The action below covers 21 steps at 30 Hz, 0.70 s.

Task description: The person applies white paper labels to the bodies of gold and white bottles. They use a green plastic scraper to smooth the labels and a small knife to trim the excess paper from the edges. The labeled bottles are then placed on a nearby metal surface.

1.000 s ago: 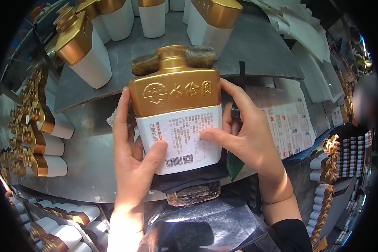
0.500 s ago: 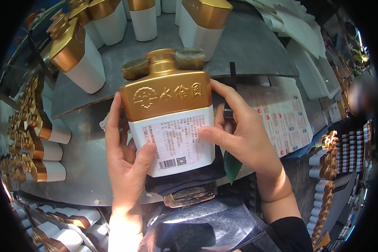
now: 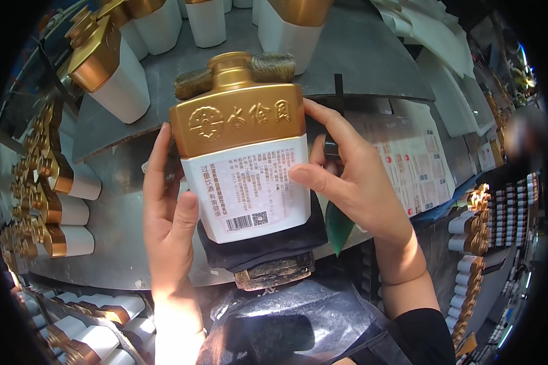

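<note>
Left forearm (image 3: 179, 322) runs up from below into an open left hand (image 3: 169, 234), left index finger (image 3: 159, 163) extended, left thumb (image 3: 185, 213) upright and spread off it; right hand (image 3: 366, 190) turns inward, right thumb (image 3: 318, 178) pointing left, right index finger (image 3: 327, 121) reaching up-left, other fingers partly curled.

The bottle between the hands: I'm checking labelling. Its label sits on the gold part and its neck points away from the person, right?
No: the head view shows the label on the white part of the bottle, not the gold part; the neck points away.
</note>
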Each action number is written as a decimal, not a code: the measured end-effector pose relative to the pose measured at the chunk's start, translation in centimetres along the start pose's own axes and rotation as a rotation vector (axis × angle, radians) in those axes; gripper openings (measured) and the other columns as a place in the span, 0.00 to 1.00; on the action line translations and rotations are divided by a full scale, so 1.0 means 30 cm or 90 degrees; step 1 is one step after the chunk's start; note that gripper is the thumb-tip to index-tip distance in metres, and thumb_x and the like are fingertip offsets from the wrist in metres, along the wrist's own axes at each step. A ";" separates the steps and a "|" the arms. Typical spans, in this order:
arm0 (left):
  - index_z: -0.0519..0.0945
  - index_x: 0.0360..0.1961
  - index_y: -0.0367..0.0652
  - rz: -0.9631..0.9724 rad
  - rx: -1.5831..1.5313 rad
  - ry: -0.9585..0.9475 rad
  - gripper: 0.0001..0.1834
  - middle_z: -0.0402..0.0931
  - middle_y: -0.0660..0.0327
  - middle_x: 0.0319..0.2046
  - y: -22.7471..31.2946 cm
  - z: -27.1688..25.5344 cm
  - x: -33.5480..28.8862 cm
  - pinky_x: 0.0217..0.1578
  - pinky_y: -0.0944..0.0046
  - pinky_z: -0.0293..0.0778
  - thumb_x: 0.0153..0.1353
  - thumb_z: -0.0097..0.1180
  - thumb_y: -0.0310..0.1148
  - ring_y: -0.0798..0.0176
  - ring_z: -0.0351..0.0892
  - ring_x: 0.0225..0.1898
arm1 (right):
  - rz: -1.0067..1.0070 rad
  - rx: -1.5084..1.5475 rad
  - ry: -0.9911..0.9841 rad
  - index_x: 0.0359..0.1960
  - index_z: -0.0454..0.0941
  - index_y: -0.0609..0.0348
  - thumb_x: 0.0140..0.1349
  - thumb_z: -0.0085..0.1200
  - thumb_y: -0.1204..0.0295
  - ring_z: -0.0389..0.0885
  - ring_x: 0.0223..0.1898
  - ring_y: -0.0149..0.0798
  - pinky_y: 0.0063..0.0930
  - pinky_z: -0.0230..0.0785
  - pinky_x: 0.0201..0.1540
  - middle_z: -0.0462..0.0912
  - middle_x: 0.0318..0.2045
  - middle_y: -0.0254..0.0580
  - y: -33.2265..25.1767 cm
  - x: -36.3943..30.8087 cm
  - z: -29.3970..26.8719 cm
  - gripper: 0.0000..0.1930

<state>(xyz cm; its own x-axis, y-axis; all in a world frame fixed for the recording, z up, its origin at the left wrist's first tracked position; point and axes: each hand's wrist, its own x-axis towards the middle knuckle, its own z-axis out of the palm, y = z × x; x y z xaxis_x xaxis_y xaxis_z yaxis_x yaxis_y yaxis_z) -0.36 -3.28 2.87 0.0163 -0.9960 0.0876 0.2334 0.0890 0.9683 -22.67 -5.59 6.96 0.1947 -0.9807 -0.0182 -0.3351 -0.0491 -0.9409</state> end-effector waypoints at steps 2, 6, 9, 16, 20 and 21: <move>0.54 0.72 0.45 0.018 0.014 -0.040 0.49 0.58 0.51 0.66 -0.004 -0.021 -0.010 0.64 0.56 0.61 0.55 0.67 0.46 0.56 0.62 0.65 | -0.007 -0.006 -0.006 0.66 0.63 0.63 0.58 0.63 0.73 0.65 0.29 0.18 0.12 0.61 0.31 0.68 0.25 0.25 -0.010 -0.006 -0.005 0.34; 0.49 0.73 0.47 -0.010 -0.006 -0.034 0.57 0.57 0.51 0.67 0.007 0.021 -0.030 0.64 0.54 0.63 0.48 0.73 0.41 0.55 0.62 0.65 | -0.002 -0.039 0.004 0.65 0.63 0.63 0.55 0.65 0.72 0.65 0.27 0.17 0.11 0.61 0.30 0.69 0.25 0.25 -0.017 -0.012 -0.004 0.36; 0.47 0.73 0.47 0.002 -0.008 -0.034 0.58 0.58 0.49 0.64 0.002 0.032 -0.029 0.62 0.55 0.67 0.46 0.72 0.32 0.54 0.64 0.64 | -0.019 -0.097 0.019 0.65 0.64 0.64 0.53 0.67 0.68 0.69 0.24 0.22 0.17 0.63 0.28 0.71 0.22 0.29 -0.013 -0.009 0.000 0.38; 0.46 0.73 0.45 0.004 0.002 0.009 0.57 0.58 0.46 0.63 -0.003 0.061 -0.030 0.61 0.55 0.69 0.48 0.71 0.31 0.52 0.66 0.63 | -0.031 -0.169 0.057 0.64 0.65 0.62 0.50 0.70 0.69 0.66 0.23 0.21 0.17 0.64 0.28 0.69 0.20 0.27 -0.017 -0.004 0.021 0.39; 0.45 0.73 0.45 0.009 0.009 0.008 0.56 0.58 0.46 0.62 -0.007 0.060 -0.031 0.60 0.55 0.70 0.48 0.71 0.31 0.51 0.66 0.62 | -0.029 -0.156 0.056 0.64 0.65 0.62 0.50 0.70 0.69 0.66 0.23 0.21 0.17 0.63 0.28 0.68 0.20 0.27 -0.011 -0.004 0.023 0.39; 0.46 0.73 0.45 0.004 0.007 0.010 0.56 0.58 0.46 0.63 -0.006 0.060 -0.031 0.60 0.55 0.69 0.48 0.70 0.31 0.52 0.66 0.62 | -0.029 -0.155 0.056 0.64 0.65 0.62 0.50 0.70 0.69 0.66 0.23 0.21 0.17 0.63 0.28 0.68 0.20 0.27 -0.011 -0.003 0.023 0.39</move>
<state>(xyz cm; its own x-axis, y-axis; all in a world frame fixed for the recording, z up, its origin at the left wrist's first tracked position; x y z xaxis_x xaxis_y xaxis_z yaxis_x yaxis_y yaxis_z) -2.16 -2.35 3.04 0.0328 -0.9954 0.0898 0.2218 0.0949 0.9705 -21.94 -5.35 7.05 0.1377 -0.9886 0.0613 -0.5419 -0.1270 -0.8308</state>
